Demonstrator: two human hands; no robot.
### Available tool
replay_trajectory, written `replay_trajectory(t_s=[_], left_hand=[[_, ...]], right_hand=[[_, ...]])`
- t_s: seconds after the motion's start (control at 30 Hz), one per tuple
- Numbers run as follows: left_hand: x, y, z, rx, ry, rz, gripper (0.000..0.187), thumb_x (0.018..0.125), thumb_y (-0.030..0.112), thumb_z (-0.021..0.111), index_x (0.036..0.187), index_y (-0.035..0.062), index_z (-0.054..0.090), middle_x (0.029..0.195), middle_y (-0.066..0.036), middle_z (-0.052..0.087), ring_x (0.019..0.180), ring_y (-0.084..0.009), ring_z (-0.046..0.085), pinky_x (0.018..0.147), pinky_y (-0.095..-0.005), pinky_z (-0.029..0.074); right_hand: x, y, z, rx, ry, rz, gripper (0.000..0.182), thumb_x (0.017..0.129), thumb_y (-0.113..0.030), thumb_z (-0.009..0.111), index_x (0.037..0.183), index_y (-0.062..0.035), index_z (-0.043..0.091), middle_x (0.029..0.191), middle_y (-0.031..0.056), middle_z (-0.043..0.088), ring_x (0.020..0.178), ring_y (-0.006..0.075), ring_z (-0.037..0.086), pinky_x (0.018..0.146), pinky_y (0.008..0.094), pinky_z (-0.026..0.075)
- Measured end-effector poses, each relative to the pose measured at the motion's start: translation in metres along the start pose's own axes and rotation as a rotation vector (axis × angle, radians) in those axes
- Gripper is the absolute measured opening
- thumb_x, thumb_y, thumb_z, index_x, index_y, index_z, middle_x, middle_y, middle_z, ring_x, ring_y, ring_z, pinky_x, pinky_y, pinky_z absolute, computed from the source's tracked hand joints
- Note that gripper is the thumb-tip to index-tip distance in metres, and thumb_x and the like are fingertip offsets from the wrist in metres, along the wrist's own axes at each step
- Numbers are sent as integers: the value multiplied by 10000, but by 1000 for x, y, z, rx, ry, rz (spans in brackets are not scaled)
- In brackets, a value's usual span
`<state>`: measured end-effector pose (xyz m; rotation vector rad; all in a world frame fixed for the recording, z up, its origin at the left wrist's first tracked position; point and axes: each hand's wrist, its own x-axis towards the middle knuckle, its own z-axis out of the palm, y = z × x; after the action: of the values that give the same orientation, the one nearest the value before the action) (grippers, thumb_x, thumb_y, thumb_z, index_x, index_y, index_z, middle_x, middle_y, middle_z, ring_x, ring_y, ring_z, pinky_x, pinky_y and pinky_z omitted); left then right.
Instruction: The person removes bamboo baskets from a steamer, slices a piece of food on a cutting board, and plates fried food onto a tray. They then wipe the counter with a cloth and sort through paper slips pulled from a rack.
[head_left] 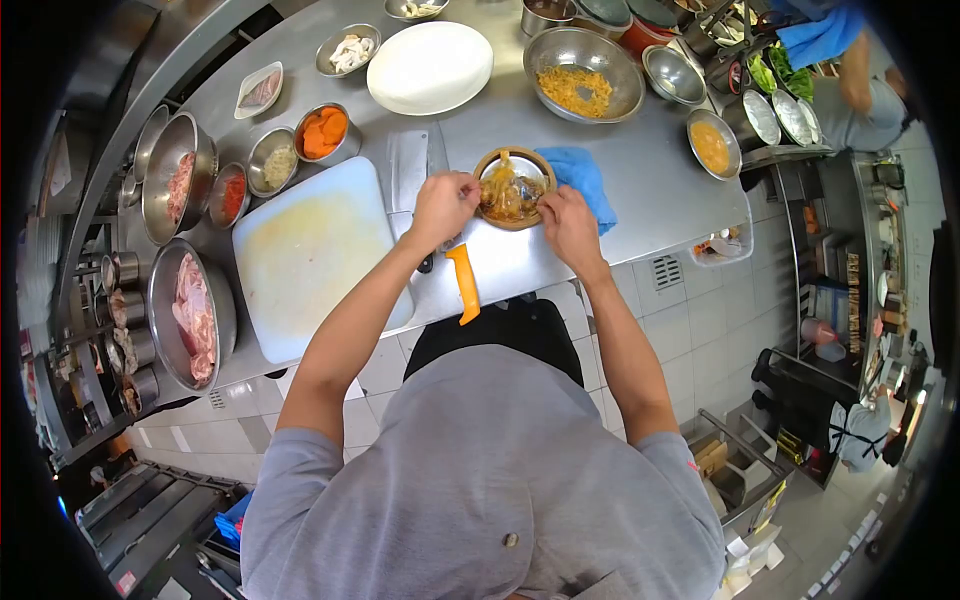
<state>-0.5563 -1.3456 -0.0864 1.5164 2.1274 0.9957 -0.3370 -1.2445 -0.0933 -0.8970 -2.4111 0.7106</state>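
Observation:
A round brown-rimmed bowl (pixel 492 221) sits on the steel counter in front of me, holding glossy yellow-brown food (pixel 513 195) with a shiny, film-like look. At its left rim is my left hand (pixel 447 208), thumb and fingers pinched together. My right hand (pixel 574 226) is closed in a similar pinch by the right rim. Whatever lies between the fingertips of either hand is too small to make out. Behind the right hand, a blue cloth (pixel 580 180) touches the bowl's side. A cleaver (pixel 410 170) and a yellow-handled tool (pixel 465 285) lie left of the bowl.
Left stand a white cutting board (pixel 315 260), a bowl of raw meat (pixel 222 320) and a pot of sliced carrots (pixel 350 145). Farther back are a white oval plate (pixel 430 68) and a steel bowl of yellow shreds (pixel 630 95). Another person (pixel 865 110) stands at the right.

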Motion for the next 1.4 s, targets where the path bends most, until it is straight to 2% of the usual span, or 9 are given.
replay_trajectory(t_s=[0.1, 0.3, 0.4, 0.6, 0.8, 0.9, 1.0, 1.23, 1.4], left_hand=[[10, -7, 12, 245, 23, 249, 97, 765, 85, 665, 797, 11, 720, 816, -189, 702, 740, -366, 672, 691, -416, 547], [35, 37, -40, 128, -213, 97, 85, 725, 87, 666, 753, 22, 714, 777, -218, 678, 772, -401, 665, 716, -480, 534], [50, 42, -45, 141, -217, 211, 97, 690, 79, 651, 738, 5, 692, 732, -212, 666, 705, -387, 658, 688, -457, 537], [73, 59, -45, 147, -282, 280, 140, 679, 112, 662, 764, 6, 697, 750, -212, 675, 731, -406, 660, 687, -451, 541], [87, 55, -14, 73, -215, 314, 184, 683, 131, 686, 798, -12, 700, 824, -230, 688, 809, -379, 673, 745, -430, 541], [88, 59, -13, 1, -319, 239, 206, 695, 145, 704, 823, -17, 700, 857, -209, 701, 836, -339, 680, 767, -418, 534], [78, 49, -16, -194, -132, 283, 225, 717, 151, 717, 869, -13, 695, 876, -175, 712, 836, -298, 687, 765, -394, 532], [12, -25, -50, -85, 88, -79, 243, 774, 153, 695, 971, 10, 692, 839, -85, 688, 772, -186, 618, 761, -328, 510], [-39, -34, -34, -109, 176, -220, 234, 768, 91, 674, 991, 20, 682, 890, -86, 681, 789, -198, 595, 769, -325, 503]], right_hand=[[4, -5, 1, -14, -1, 23, 63, 839, -43, 656, 895, -15, 668, 915, 157, 625, 909, 363, 593, 788, 467, 493], [15, -16, -17, 168, -54, 67, 62, 823, -24, 674, 873, 10, 663, 826, 175, 653, 813, 360, 636, 714, 442, 500], [27, -25, -18, 249, -75, 79, 73, 821, -29, 691, 870, 21, 670, 814, 183, 675, 720, 328, 645, 668, 399, 503], [50, -40, -22, 338, -203, 209, 95, 863, -51, 689, 903, 35, 678, 750, 121, 676, 634, 167, 592, 638, 324, 494], [55, -34, -18, 506, -191, 258, 142, 848, -78, 697, 947, 23, 680, 743, 85, 675, 649, 116, 586, 625, 307, 493], [51, -43, -11, 440, -89, 209, 128, 844, -83, 688, 925, 15, 681, 741, 68, 668, 646, 99, 560, 611, 290, 477], [53, -14, 0, 358, -60, 344, 120, 864, -98, 687, 904, 14, 674, 725, 33, 645, 652, 83, 537, 614, 268, 461], [57, -9, -18, 694, 27, 259, 109, 907, -111, 682, 842, -26, 660, 726, -43, 596, 662, 51, 502, 607, 233, 418], [63, -10, -38, 908, 68, 350, 92, 908, -139, 711, 860, -74, 666, 770, -51, 614, 684, 38, 497, 625, 219, 397]])
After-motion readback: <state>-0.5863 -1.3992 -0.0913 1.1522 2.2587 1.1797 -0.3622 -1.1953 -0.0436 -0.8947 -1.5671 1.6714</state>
